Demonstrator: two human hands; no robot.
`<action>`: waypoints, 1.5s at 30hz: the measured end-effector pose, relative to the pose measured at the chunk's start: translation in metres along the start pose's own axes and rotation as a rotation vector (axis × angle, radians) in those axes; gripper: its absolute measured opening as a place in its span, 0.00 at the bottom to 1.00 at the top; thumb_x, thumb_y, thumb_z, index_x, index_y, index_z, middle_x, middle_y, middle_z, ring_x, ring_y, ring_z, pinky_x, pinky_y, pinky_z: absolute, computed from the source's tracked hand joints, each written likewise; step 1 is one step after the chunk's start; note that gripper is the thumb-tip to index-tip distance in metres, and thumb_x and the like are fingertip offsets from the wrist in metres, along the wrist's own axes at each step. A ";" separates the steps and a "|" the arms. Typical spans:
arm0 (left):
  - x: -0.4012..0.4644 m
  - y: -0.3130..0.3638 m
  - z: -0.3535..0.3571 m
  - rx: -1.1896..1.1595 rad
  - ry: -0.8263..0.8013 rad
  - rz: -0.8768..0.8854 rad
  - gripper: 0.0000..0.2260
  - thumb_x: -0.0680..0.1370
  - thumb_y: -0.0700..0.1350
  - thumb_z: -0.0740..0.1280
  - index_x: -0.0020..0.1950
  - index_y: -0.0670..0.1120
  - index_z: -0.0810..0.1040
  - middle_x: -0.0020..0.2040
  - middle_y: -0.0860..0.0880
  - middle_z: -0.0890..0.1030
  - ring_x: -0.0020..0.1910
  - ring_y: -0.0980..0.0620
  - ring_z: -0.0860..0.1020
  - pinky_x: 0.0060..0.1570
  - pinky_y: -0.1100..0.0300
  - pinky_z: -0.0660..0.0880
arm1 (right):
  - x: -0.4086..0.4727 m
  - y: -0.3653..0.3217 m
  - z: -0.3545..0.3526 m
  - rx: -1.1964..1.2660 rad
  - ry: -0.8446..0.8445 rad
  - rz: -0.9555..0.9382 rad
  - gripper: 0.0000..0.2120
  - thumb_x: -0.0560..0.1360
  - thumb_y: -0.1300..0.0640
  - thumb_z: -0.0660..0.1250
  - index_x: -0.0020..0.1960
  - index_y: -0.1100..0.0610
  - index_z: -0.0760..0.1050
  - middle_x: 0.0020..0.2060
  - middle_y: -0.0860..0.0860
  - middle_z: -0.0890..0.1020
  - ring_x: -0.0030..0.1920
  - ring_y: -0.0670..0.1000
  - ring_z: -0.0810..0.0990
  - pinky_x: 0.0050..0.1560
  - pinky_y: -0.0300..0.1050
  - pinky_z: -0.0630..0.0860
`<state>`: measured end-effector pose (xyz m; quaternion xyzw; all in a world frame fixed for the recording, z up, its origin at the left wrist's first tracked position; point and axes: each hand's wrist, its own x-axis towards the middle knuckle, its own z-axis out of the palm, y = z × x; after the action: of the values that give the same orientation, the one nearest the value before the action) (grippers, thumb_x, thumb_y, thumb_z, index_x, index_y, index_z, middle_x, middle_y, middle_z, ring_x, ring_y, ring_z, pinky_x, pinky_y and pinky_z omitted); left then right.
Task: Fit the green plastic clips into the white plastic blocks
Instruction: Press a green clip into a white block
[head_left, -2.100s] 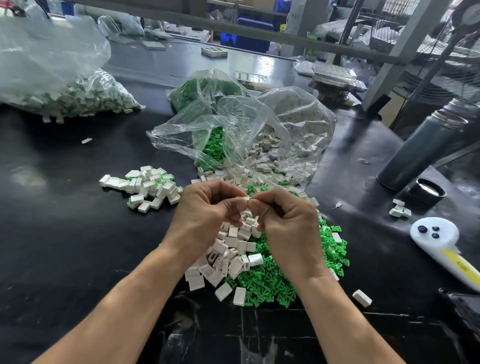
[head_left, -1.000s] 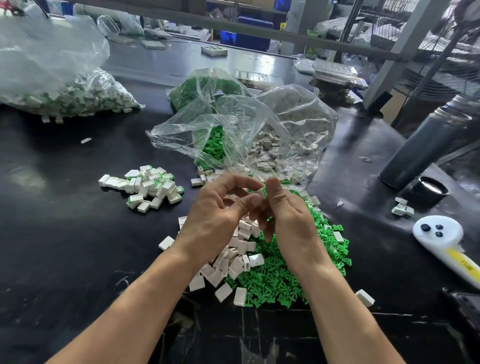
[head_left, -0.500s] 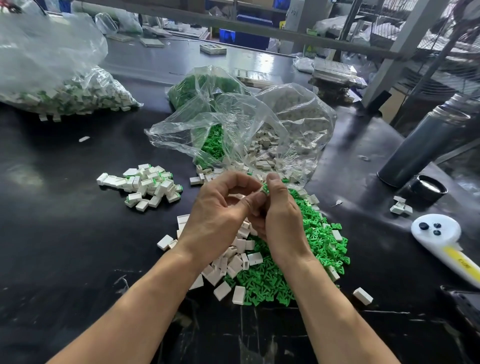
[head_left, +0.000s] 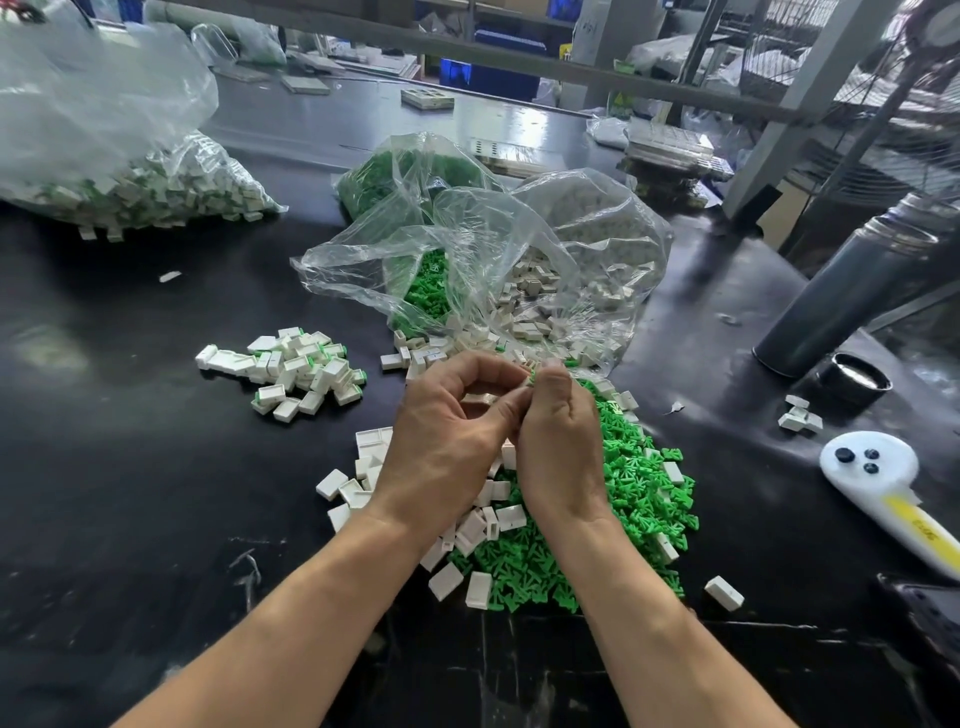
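Note:
My left hand (head_left: 447, 441) and my right hand (head_left: 563, 447) meet above the black table, fingertips together. Between them they pinch one small white block with a green clip (head_left: 531, 375), mostly hidden by the fingers. Under the hands lies a heap of loose green clips (head_left: 639, 499) on the right and loose white blocks (head_left: 363, 467) on the left. A small pile of fitted blocks (head_left: 301, 371) lies to the left.
Two open clear bags, one of green clips (head_left: 415, 182) and one of white blocks (head_left: 587, 260), stand behind the hands. A large bag of fitted blocks (head_left: 130, 176) is at far left. A grey flask (head_left: 852, 291), its cap (head_left: 857, 382) and a white handheld controller (head_left: 883, 483) lie right.
Both hands have risen slightly and moved away from me over the heap. The fingers have turned the small piece between them; the left thumb and forefinger now arch over it.

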<state>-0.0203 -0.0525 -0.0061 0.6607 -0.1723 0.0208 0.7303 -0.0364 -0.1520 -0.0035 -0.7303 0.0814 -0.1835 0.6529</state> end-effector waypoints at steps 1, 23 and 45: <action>0.000 0.000 0.000 0.004 0.004 0.003 0.03 0.77 0.41 0.76 0.48 0.48 0.84 0.45 0.49 0.87 0.44 0.50 0.86 0.44 0.62 0.82 | 0.000 0.000 0.000 -0.004 0.008 -0.002 0.25 0.81 0.42 0.49 0.41 0.39 0.84 0.38 0.46 0.87 0.44 0.48 0.87 0.50 0.56 0.84; 0.002 0.006 -0.008 0.012 0.065 -0.018 0.04 0.76 0.43 0.76 0.49 0.47 0.84 0.43 0.51 0.86 0.41 0.56 0.84 0.43 0.64 0.79 | -0.006 -0.001 -0.019 -0.013 0.021 -0.145 0.20 0.85 0.41 0.58 0.42 0.49 0.79 0.34 0.46 0.81 0.33 0.42 0.76 0.35 0.38 0.71; -0.002 0.004 -0.015 0.650 -0.009 0.190 0.06 0.78 0.52 0.73 0.54 0.54 0.82 0.46 0.59 0.81 0.42 0.61 0.79 0.43 0.59 0.81 | -0.003 0.000 -0.025 -0.219 0.072 -0.058 0.07 0.81 0.53 0.71 0.44 0.51 0.83 0.38 0.45 0.86 0.40 0.44 0.84 0.40 0.37 0.79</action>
<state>-0.0197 -0.0366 -0.0041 0.8401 -0.2208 0.1399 0.4754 -0.0479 -0.1740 -0.0025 -0.7922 0.1032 -0.2183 0.5605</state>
